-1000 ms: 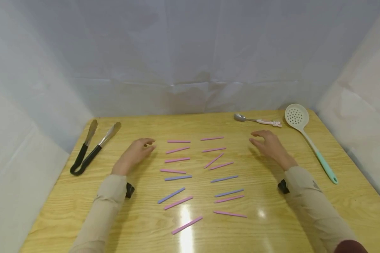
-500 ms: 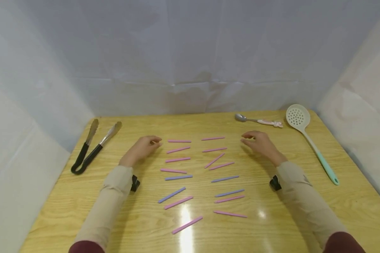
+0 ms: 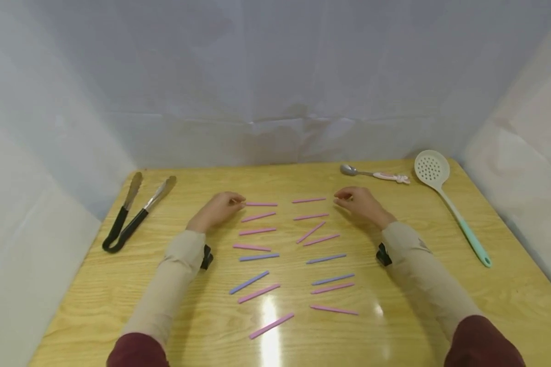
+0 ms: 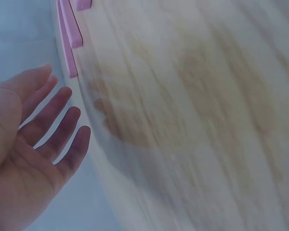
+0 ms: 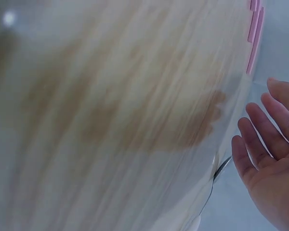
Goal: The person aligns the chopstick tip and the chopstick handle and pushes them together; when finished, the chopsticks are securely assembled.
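Note:
Slim pink and blue sticks lie in two columns on the wooden table. My left hand [image 3: 218, 208] is at the left end of the farthest pink stick [image 3: 263, 204] of the left column. In the left wrist view its fingers are loosely bent, with a small gap between fingertips and stick. My right hand [image 3: 361, 205] hovers just right of the farthest pink stick [image 3: 309, 200] in the right column, its fingers relaxed and holding nothing. Nearer me are more sticks, among them a blue stick [image 3: 259, 258] on the left and a blue stick [image 3: 326, 259] on the right.
Black-handled metal tongs [image 3: 127, 219] lie spread at the left. A small spoon [image 3: 372, 174] with a pink-and-white handle is at the back right, beside a skimmer [image 3: 452, 204] with a green handle end. Pale sheets [image 3: 275, 76] hang behind the table and at both sides.
Both hands have moved inward: the left one rightward to the far pink stick's end, the right one leftward toward its column. The sticks and utensils stay where they were.

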Demonstrator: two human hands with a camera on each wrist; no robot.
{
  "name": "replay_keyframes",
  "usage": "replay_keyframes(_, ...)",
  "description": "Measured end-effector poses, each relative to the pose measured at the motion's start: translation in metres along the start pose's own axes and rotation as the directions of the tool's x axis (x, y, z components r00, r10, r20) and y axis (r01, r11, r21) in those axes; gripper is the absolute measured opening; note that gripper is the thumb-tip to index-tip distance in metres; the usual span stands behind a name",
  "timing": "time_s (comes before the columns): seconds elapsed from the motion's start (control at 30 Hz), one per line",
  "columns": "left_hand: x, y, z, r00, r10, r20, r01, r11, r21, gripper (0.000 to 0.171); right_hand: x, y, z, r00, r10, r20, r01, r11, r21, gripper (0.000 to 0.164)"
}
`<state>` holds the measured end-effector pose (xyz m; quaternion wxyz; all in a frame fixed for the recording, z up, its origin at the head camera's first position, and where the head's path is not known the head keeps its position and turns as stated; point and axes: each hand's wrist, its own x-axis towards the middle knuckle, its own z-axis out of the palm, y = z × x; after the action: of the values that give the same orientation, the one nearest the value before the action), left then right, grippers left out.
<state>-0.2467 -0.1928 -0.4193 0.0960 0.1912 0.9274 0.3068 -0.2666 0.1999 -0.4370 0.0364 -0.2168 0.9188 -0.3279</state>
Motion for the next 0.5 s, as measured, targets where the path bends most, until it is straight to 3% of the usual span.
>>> replay_keyframes(0.17, 0.007, 0.003, 0.002, 1.000, 0.017, 0.012, -0.017, 1.000, 0.016, 0.032, 0.011, -0.002, 0.005, 0.999, -0.011, 0.037, 0.010, 1.000, 0.017, 0.029)
replay_keyframes(0.5, 0.017, 0.010, 0.011, 0.998, -0.024, 0.061, 0.024, 1.000, -0.001, 0.031, 0.023, -0.012, 0.014, 0.994, -0.032, 0.107, 0.036, 0.999, -0.031, 0.028)
